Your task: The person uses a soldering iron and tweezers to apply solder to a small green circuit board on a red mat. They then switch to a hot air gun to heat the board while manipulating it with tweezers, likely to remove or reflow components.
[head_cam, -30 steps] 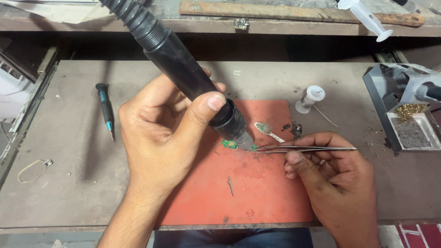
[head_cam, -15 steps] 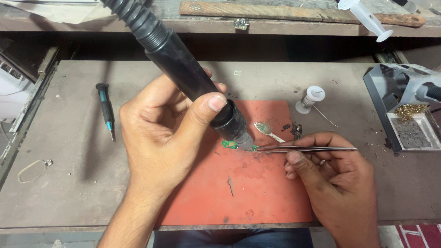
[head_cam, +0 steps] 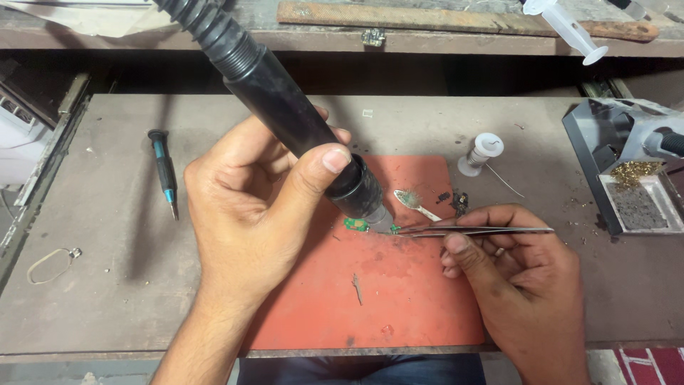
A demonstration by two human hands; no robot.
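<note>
On the red mat (head_cam: pixel 399 299) at mid-surface: small green circuit board (head_cam: pixel 354 224), lying between both hands. Left hand (head_cam: pixel 249 214) wrapped tight around black hot-air wand (head_cam: pixel 285 114), nozzle just above the board. Right hand (head_cam: pixel 520 278) pinches metal tweezers (head_cam: pixel 470 231) closed-fingered, tips meeting the board's right edge.

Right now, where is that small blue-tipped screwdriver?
In the head view, the screwdriver lies on the workbench at the left, beyond the left hand, well apart from the red mat.
</note>
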